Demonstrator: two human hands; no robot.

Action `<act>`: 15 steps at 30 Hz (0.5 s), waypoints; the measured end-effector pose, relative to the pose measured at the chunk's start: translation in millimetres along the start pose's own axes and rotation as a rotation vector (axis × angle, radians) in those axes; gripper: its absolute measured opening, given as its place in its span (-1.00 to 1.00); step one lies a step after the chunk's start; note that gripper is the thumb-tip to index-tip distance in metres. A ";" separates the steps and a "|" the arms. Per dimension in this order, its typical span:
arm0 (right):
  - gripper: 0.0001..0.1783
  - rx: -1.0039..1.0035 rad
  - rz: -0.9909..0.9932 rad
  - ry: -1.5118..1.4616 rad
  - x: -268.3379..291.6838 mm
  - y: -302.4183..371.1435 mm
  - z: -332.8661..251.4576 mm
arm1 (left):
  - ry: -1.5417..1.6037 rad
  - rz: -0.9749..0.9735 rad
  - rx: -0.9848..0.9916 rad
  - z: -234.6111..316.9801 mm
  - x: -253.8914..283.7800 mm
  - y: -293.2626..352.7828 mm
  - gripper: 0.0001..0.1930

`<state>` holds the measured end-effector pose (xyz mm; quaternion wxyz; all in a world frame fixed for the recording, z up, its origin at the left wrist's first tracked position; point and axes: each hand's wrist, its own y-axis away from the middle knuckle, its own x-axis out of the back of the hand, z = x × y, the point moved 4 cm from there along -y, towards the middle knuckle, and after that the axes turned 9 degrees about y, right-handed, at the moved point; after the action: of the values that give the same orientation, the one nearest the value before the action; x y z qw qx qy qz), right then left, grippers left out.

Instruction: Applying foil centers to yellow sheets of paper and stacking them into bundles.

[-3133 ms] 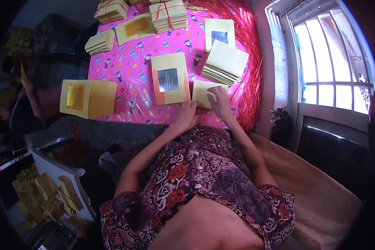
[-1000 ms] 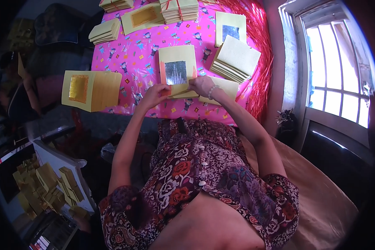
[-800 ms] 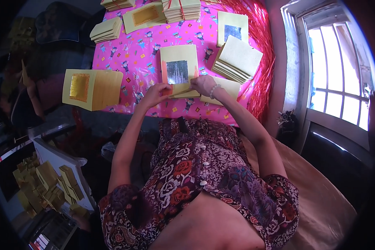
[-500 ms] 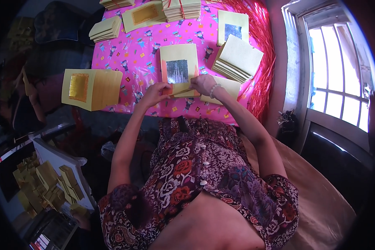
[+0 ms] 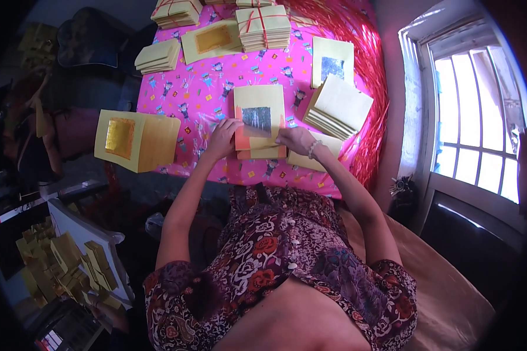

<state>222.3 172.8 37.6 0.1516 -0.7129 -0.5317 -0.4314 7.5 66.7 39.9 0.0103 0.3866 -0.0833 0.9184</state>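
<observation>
A yellow sheet of joss paper (image 5: 259,95) with a silver foil square lies before me on the pink patterned tablecloth. My left hand (image 5: 223,139) grips at its left edge, fingers closed beside the foil. On the opposite side, my right hand (image 5: 297,140) pinches near the right edge, knuckles bent. Between them a thin, blurred edge of paper crosses the foil, slanting down to the right. Orange bands show along the sides, and more yellow paper sticks out below. Close to my right wrist lies another pale sheet (image 5: 316,157), partly hidden by that hand.
A fanned stack of pale sheets (image 5: 341,105) and a silver-foiled sheet (image 5: 332,64) sit at right, beside red plastic strands (image 5: 376,111). Gold-foiled paper (image 5: 158,143) stands at left. Tied bundles (image 5: 264,32) line the far side. A person's hand shows at lower left near piled papers (image 5: 64,257).
My left hand has moved farther up the sheet's left edge. A paper edge now crosses the foil. The whole view has shifted, so the table appears lower.
</observation>
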 end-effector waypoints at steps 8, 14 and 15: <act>-0.32 -0.076 0.149 -0.477 29.0 -0.9 -5.4 | 0.182 0.162 0.134 -32.8 7.6 -22.1 -0.76; -0.55 -0.208 0.422 -0.300 16.4 -32.9 14.7 | 0.246 0.113 0.397 -53.4 0.3 -31.7 -0.75; -0.56 -0.313 0.405 -0.293 11.7 -35.4 19.4 | 0.246 0.113 0.396 -52.1 -0.7 -33.5 -0.75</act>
<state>200.4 206.9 26.8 0.0445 -0.8740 -0.3219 -0.3613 -26.1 108.1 8.5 -0.1071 0.2609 0.0790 0.9561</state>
